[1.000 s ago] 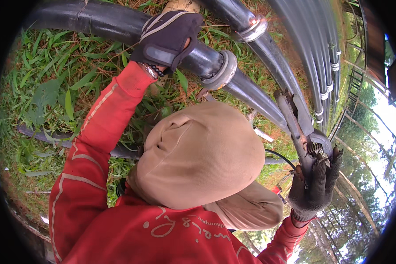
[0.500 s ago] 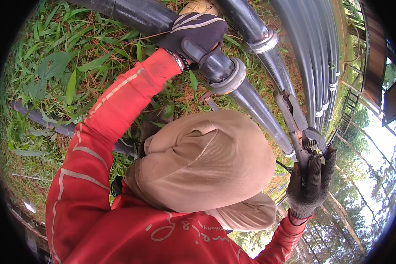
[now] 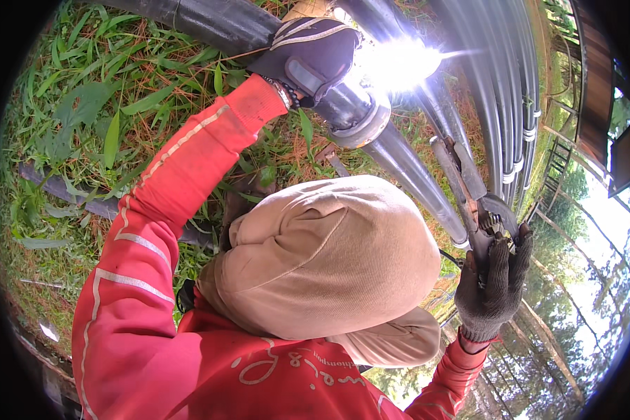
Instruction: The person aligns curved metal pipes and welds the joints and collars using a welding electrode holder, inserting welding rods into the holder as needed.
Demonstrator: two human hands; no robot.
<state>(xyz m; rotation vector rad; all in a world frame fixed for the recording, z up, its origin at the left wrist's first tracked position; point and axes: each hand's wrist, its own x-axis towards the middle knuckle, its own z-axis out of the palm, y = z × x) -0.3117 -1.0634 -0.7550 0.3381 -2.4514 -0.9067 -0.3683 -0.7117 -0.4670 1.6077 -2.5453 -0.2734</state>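
At the top centre, my left hand (image 3: 308,56), in a dark glove with pale stripes, is closed over a thick black pipe (image 3: 213,31). Its fingertips are partly hidden by glare. On the right, my right hand (image 3: 495,294), in a dark knit glove, grips a clamp-like welding electrode holder (image 3: 479,210) with long jaws and a spring. Beyond the jaws, a white welding arc (image 3: 402,64) glares on the neighbouring black pipe (image 3: 444,112). A pale collar (image 3: 362,129) rings the pipe under my left hand. Any electrode is lost in the glare.
Several black pipes (image 3: 493,105) run side by side at the upper right. Tan cloth (image 3: 329,259), seemingly over my bent knee, fills the middle. Grass (image 3: 84,133) covers the ground at left. A dark structure (image 3: 595,91) and a ladder (image 3: 556,161) stand at the far right.
A bright arc has lit up on the neighbouring pipe. My right hand and the electrode holder have shifted slightly; my left hand stays nearly in place on its pipe.
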